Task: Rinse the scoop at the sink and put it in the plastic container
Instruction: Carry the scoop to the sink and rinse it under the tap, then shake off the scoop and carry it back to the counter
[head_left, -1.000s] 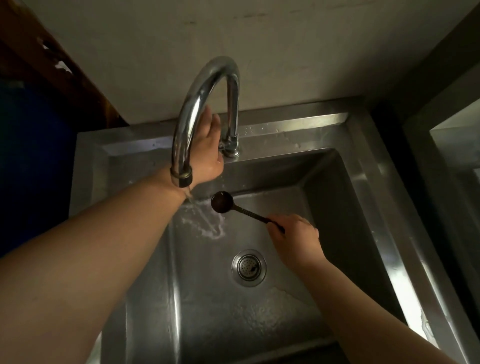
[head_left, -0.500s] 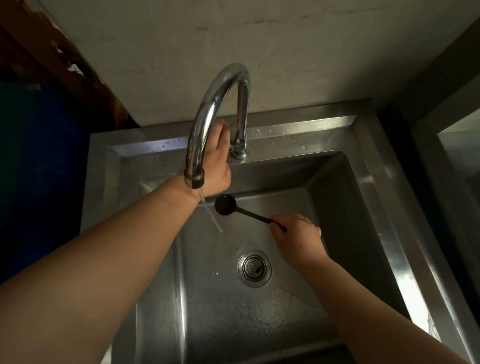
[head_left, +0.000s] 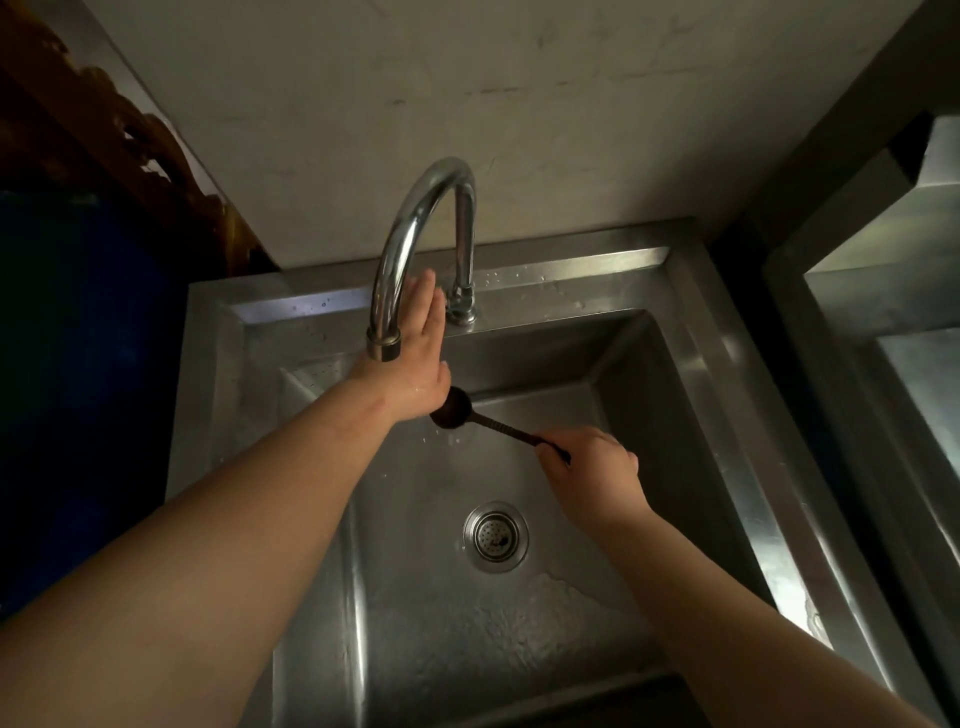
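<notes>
A dark scoop (head_left: 453, 409) with a thin ribbed handle hangs over the steel sink (head_left: 691, 332), its round bowl just below and right of the tap's spout. My right hand (head_left: 592, 475) grips the end of the handle. My left hand (head_left: 418, 358) is flat with fingers straight and together, reaching behind the chrome gooseneck tap (head_left: 415, 228) toward its base; the heel of that hand sits right above the scoop's bowl. No water stream shows at the spout. No plastic container is in view.
The round drain strainer (head_left: 496, 536) lies in the wet basin floor. A pale wall rises behind the sink. A second steel basin (head_left: 883, 312) stands to the right, across a dark gap. Dark blue and brown surfaces fill the left side.
The water stream seen a second ago has stopped. My left hand has straightened near the tap base. The scoop's bowl now sits tucked under that hand.
</notes>
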